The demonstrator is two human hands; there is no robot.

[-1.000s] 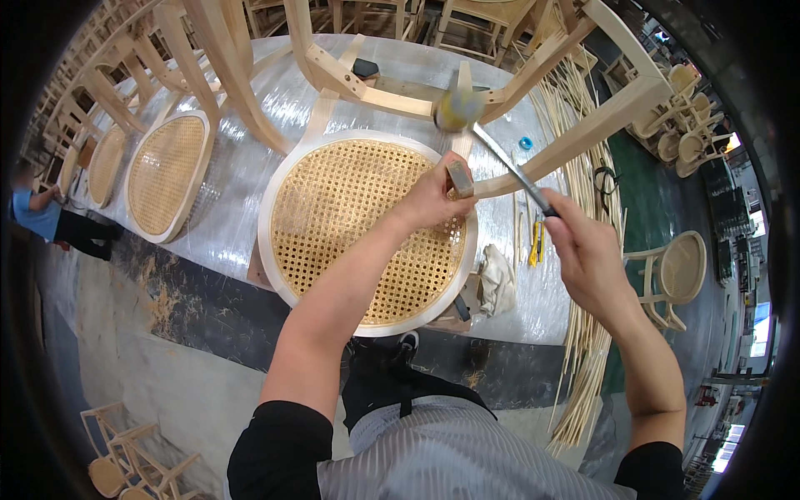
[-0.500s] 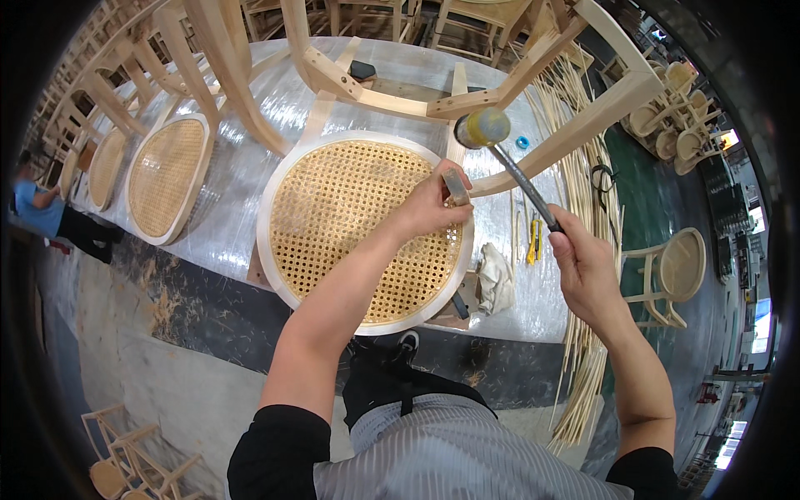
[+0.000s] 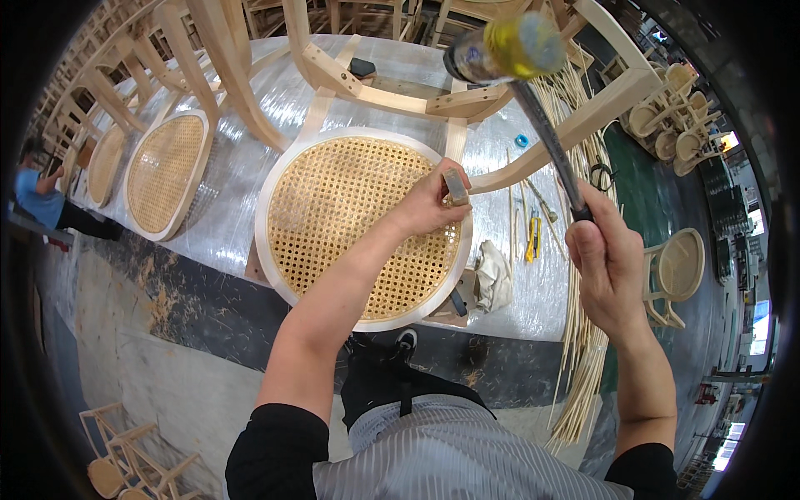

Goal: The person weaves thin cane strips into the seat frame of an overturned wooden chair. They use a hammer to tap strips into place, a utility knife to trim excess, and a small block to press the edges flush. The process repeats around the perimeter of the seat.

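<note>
A chair lies on its back across the table, its round woven cane seat (image 3: pixel 350 225) set in a pale rim. At the right edge of that seat, my left hand (image 3: pixel 427 204) is closed on a small greyish block (image 3: pixel 455 185), held upright against the cane near the rim. My right hand (image 3: pixel 607 262) grips the dark handle of a mallet (image 3: pixel 525 54). Its yellow-ended head is raised above the chair's legs and slightly blurred, well apart from the block. The block's lower end is partly hidden by my left fingers.
Right of the seat on the plastic-covered table (image 3: pixel 533 321) lie a white cloth (image 3: pixel 494 279), a yellow cutter (image 3: pixel 532 236) and a blue ring (image 3: pixel 522 141). Long cane strips (image 3: pixel 587 367) hang over the right edge. Another cane-seated chair (image 3: pixel 165 177) and a person (image 3: pixel 37 198) are left.
My right hand has lifted the mallet, its head moving up and away from the block. My left hand stays at the seat's edge with the block.
</note>
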